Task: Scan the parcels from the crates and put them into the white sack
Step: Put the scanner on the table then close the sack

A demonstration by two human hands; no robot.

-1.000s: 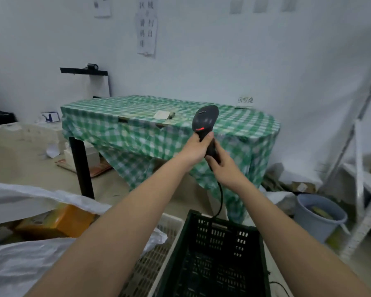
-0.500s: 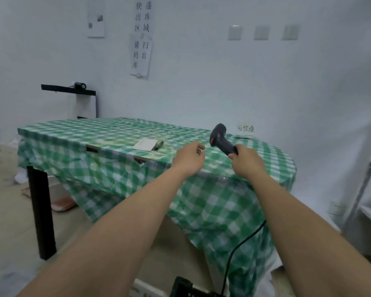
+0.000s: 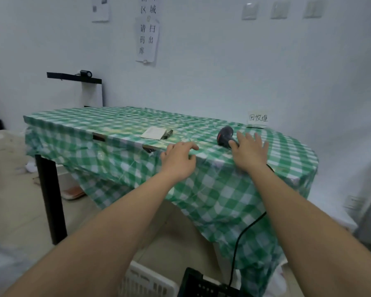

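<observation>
Scanner (image 3: 225,135) rests on checked table (image 3: 120,123); our right hand (image 3: 249,149), fingers spread at its five o'clock, should lift off cleanly, left hand (image 3: 178,160) loosely open.

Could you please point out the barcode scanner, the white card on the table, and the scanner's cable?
barcode scanner (image 3: 225,135), head view, on its dark head.
white card (image 3: 154,133), head view, on its middle.
cable (image 3: 237,243), head view, on the hanging stretch.

Just beyond the right hand's (image 3: 247,151) straight fingers lies a black barcode scanner (image 3: 225,136) with a red window, on a green-and-white checked tablecloth (image 3: 212,189). Its black cable (image 3: 237,245) hangs below that wrist toward a black crate (image 3: 201,285) beside a white crate (image 3: 146,281).
</observation>
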